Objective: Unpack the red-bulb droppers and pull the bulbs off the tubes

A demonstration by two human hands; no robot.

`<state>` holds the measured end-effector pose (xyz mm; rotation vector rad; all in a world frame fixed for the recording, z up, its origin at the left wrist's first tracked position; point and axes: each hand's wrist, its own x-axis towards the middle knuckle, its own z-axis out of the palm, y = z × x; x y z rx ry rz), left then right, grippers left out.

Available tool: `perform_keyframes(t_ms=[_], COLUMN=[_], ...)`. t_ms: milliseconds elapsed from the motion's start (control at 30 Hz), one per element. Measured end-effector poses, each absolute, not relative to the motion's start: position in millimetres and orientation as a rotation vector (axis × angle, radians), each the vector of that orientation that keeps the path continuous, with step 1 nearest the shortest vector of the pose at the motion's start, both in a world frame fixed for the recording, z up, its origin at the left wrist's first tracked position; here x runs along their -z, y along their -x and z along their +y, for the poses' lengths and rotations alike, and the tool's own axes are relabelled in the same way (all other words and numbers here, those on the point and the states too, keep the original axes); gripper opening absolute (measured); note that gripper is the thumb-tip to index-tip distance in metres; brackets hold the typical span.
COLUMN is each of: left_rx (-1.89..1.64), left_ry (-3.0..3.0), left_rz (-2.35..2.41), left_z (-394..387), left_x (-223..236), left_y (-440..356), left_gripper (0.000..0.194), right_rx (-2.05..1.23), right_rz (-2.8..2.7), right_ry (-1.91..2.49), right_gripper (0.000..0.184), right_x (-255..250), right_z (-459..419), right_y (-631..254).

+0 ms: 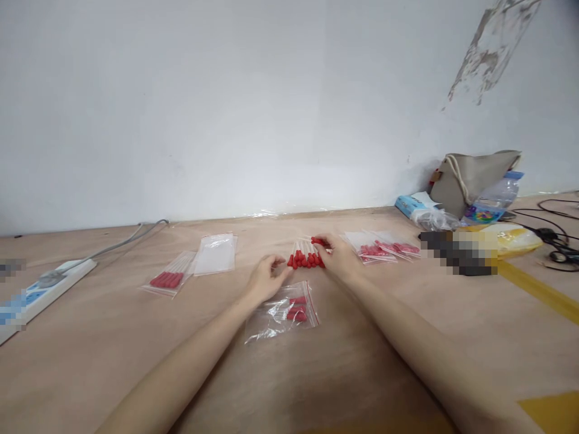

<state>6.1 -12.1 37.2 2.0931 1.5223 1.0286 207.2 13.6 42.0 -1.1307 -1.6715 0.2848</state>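
Observation:
A loose pile of red-tipped white sticks [301, 260] lies on the table between my hands, its red ends towards me. My right hand [338, 258] pinches a red-tipped stick [318, 241] at the right side of the pile. Beside the pile's left end is my left hand [268, 278], its fingers curved and apart with nothing seen between them. Just below it lies a clear zip bag [278, 313] with a few red-tipped sticks inside, lying flat on the table.
To the left are a filled zip bag [168, 274], a stack of flat bags [215, 253] and a power strip [67, 274] with its cable. More filled bags [382, 247] lie right of my hand. Farther right are a tissue pack [409, 206], a grey bag [479, 175] and black cables [558, 241].

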Motion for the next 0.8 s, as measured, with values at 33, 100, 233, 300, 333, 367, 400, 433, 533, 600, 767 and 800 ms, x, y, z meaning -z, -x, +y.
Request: perform_keyframes(t_ms=[33, 100, 233, 300, 333, 367, 400, 433, 533, 600, 767, 800], left_rx=[-1.038, -1.046, -1.03, -1.018, -1.014, -1.01, -1.007, -1.006, -1.014, -1.025, -1.041, -1.029], left_ry=[-2.087, -2.077, -2.076, -2.082, -2.081, -2.075, -2.064, -2.048, -1.97, -1.909, -1.791, -1.778], left_rz=[1.63, 1.71, 1.739, 1.735, 1.737, 1.743, 1.752, 1.765, 1.811, 1.835, 1.892, 1.899], left_z=[-1.7, 14.9, 28.6, 28.8, 28.3, 27.7, 27.3, 27.1, 27.8, 29.1, 31.2, 31.0], left_x=[-37.0, -36.3, -35.0, -34.7, -34.6, -34.5, -34.4, -34.3, -34.1, -34.4, -35.3, -34.9], left_y=[-15.1, -30.9, -48.6, -51.7, -52.5, -53.0, -53.4, -53.6, -52.8, -50.5, -38.3, -35.5], left_gripper=[0.03, 0.032, 0.031, 0.029, 0.028, 0.027, 0.027, 0.027, 0.028, 0.029, 0.028, 0.027], right_rx=[-0.24, -0.18, -0.149, -0.142, -0.135, -0.128, -0.122, -0.114, -0.062, -0.009, -0.002, -0.009], right_rz=[-1.712, -1.762, -1.787, -1.798, -1.802, -1.806, -1.806, -1.803, -1.77, -1.735, -1.679, -1.677], right_ry=[1.149, 1.178, 1.241, 1.274, 1.288, 1.3, 1.314, 1.33, 1.409, 1.472, 1.573, 1.578], right_gripper=[0.02, 0.022, 0.024, 0.024, 0.024, 0.024, 0.024, 0.024, 0.02, 0.016, 0.011, 0.011], right_x=[-38.8, -32.8, -23.2, -20.3, -19.5, -19.1, -19.1, -19.6, -23.8, -27.7, -33.8, -34.0], right_z=[13.6, 14.2, 16.6, 16.8, 16.4, 15.7, 14.8, 13.8, 10.0, 7.6, 4.2, 4.0], right_y=[-203.6, -199.2, -196.5, -196.0, -195.6, -195.1, -194.4, -193.5, -190.2, -187.9, -183.9, -183.4])
